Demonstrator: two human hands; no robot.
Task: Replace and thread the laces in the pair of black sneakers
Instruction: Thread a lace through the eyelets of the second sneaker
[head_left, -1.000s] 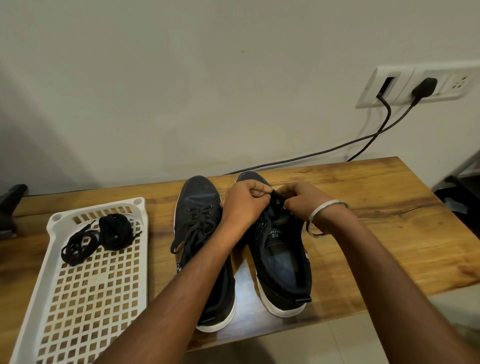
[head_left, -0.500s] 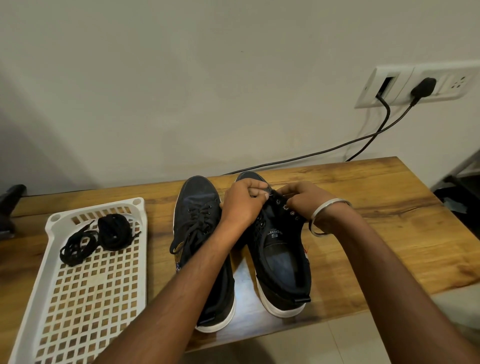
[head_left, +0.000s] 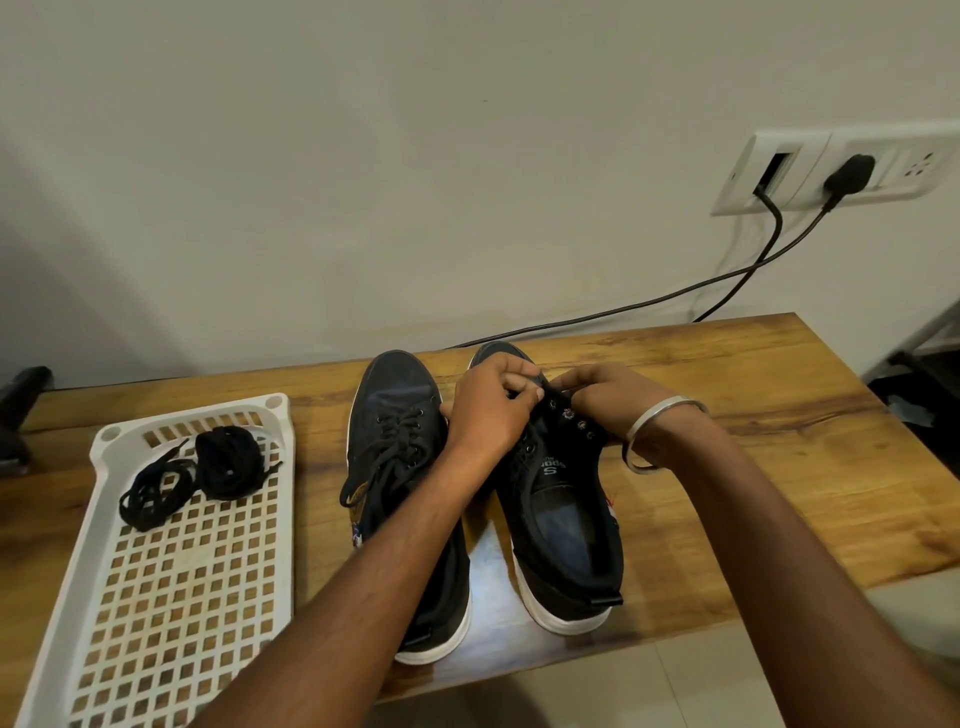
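On wooden table (head_left: 753, 395), two black white-soled sneakers are set side by side. Right sneaker (head_left: 566, 519), unlaced, is worked at its front eyelets: left hand (head_left: 491, 410) & right hand (head_left: 605, 395) fingers are curled tight, pinching there; lace betw. them can't be made out. Left sneaker (head_left: 400, 441) is laced. Spare black laces (head_left: 197, 473) lie in white plastic tray (head_left: 62, 597).
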